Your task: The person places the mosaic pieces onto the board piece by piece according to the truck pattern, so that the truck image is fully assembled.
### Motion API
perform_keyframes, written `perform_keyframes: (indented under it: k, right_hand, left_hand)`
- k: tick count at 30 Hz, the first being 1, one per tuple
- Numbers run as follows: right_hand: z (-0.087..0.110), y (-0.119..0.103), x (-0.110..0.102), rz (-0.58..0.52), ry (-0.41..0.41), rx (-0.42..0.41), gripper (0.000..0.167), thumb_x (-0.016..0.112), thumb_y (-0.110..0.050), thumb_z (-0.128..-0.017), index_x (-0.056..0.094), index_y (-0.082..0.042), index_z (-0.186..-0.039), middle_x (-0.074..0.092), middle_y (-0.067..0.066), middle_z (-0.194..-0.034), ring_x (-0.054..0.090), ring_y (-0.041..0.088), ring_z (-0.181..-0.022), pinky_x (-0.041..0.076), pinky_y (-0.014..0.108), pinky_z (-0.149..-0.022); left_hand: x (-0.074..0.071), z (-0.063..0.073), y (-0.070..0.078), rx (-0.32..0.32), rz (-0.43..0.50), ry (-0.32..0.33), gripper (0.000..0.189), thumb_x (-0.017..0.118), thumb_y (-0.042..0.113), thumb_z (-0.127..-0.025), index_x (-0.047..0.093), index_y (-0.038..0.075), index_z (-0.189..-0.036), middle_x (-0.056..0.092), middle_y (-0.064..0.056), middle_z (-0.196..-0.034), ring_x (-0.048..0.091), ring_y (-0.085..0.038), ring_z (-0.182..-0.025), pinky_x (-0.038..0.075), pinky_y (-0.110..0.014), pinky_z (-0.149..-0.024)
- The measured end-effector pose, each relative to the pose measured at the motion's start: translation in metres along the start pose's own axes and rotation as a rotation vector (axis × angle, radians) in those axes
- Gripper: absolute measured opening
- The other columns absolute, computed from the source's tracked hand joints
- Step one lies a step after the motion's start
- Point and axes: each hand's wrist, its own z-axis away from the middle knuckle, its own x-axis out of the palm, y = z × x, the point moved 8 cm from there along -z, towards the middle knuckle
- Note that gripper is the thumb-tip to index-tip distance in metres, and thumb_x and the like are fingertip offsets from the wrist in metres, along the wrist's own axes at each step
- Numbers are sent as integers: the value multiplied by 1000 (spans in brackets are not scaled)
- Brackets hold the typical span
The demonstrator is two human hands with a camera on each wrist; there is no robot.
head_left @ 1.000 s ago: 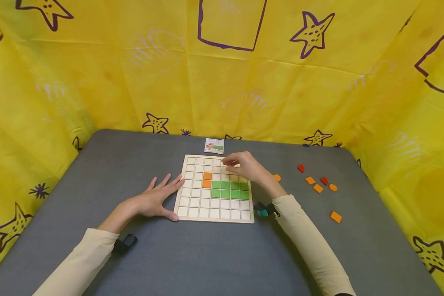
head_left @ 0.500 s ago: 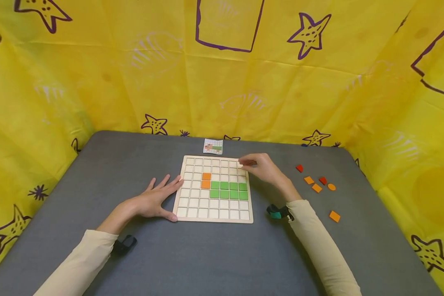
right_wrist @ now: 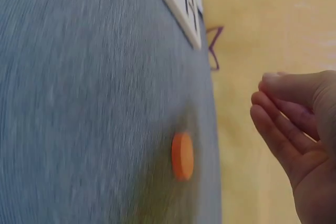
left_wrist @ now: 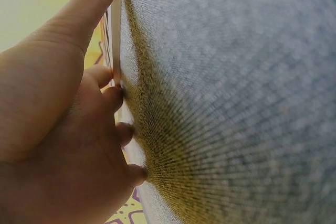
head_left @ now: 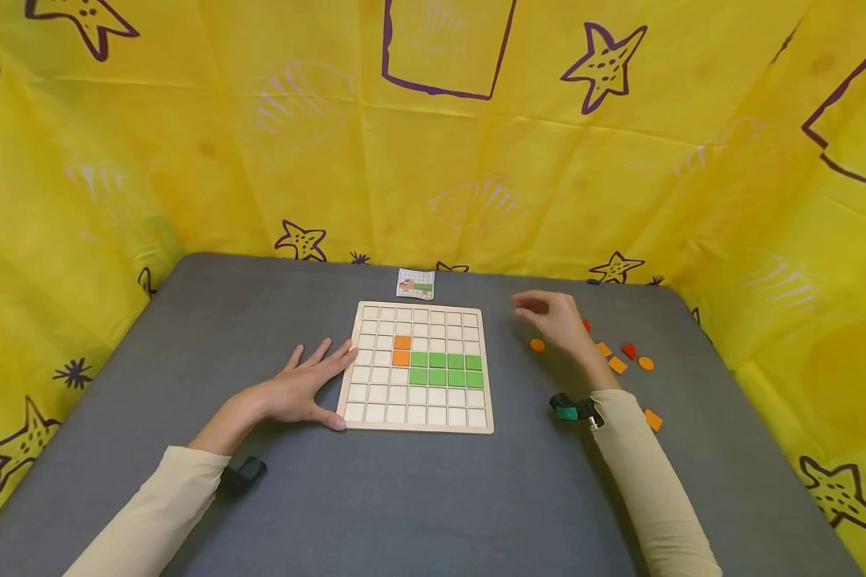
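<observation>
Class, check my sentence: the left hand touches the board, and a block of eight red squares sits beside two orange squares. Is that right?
Not quite: the block of eight squares is green, as the head view shows. The left hand does touch the board, and the block sits beside two orange squares.

Right grip (head_left: 559, 320): now sits off your grid board (head_left: 436, 395), shifted right over the bench (head_left: 433, 497). Upper-right cells (head_left: 471, 320): now lie uncovered before you. Orange disc (head_left: 537, 345): now shows in full. Red piece (head_left: 588, 326): now partly hidden.
</observation>
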Motion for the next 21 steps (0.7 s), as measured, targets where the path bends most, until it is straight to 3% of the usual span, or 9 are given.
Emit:
perform_keyframes:
  k: [8, 15, 21]
  right_hand:
    - [9, 28, -15, 12, 57, 43, 25, 70, -4, -89, 71, 4, -113, 72, 18, -107, 70, 31, -95, 55, 40, -82]
    - [15, 46, -24, -23, 83, 79, 29, 71, -1, -88, 68, 6, -116, 71, 21, -108, 69, 35, -96, 49, 10, -75]
    - [21, 59, -34, -49, 125, 118, 34, 73, 6, -84, 67, 7, -117, 70, 24, -107, 68, 38, -95, 46, 4, -70]
  left_hand:
    - [0, -1, -1, 5, -3, 0, 116, 79, 56, -72, 15, 11, -158, 7, -11, -164, -6, -42, -148, -12, -65, -110]
    - [0, 0, -1, -1, -3, -3, 116, 79, 56, -72, 15, 12, -158, 7, -11, -165, -6, -41, -148, -12, -65, -110]
    - [-1, 0, -1, -4, -1, 1, 117, 79, 56, -72, 15, 11, -158, 7, -11, -165, -6, -41, -148, -12, -65, -110]
